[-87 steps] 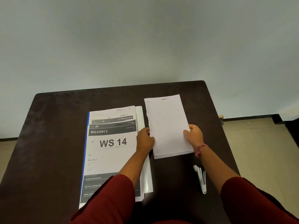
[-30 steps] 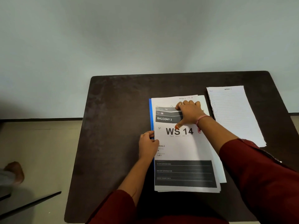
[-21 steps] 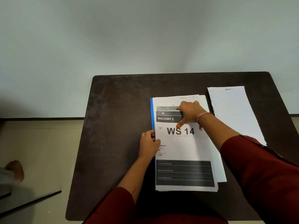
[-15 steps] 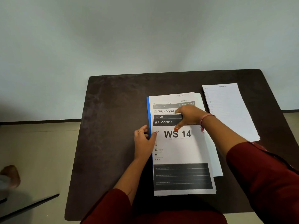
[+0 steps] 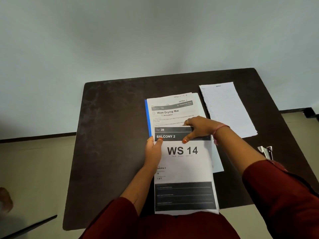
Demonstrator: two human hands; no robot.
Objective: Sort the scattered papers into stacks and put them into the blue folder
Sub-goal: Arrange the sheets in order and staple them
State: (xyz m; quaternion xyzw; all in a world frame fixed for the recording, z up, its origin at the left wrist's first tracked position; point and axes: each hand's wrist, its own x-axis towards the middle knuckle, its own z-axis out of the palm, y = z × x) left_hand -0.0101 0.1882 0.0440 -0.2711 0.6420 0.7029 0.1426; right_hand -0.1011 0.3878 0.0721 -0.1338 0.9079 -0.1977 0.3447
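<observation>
Here the blue folder (image 5: 147, 116) lies near the middle of the dark tabletop (image 5: 110, 135), only a narrow strip of its left edge showing beside the printed papers stacked on it. The topmost sheet, the "WS 14" sheet (image 5: 183, 163), sits lower than the rest, its bottom edge hanging past the near rim of the tabletop, so the "Wipe Drying Mat" page (image 5: 172, 114) beneath shows above it. The left hand (image 5: 153, 152) pinches the left edge of the "WS 14" sheet, thumb on top by the "BALCONY 2" band. The right hand (image 5: 198, 128) grips the sheet's upper edge, fingers curled over it and thumb pressed on the dark band. A pale sheet juts out to the right from under the stack. To the right, apart from the folder, lies a lined-paper stack (image 5: 226, 109). Nearer, by the right sleeve, rests a stapler (image 5: 266, 151).
</observation>
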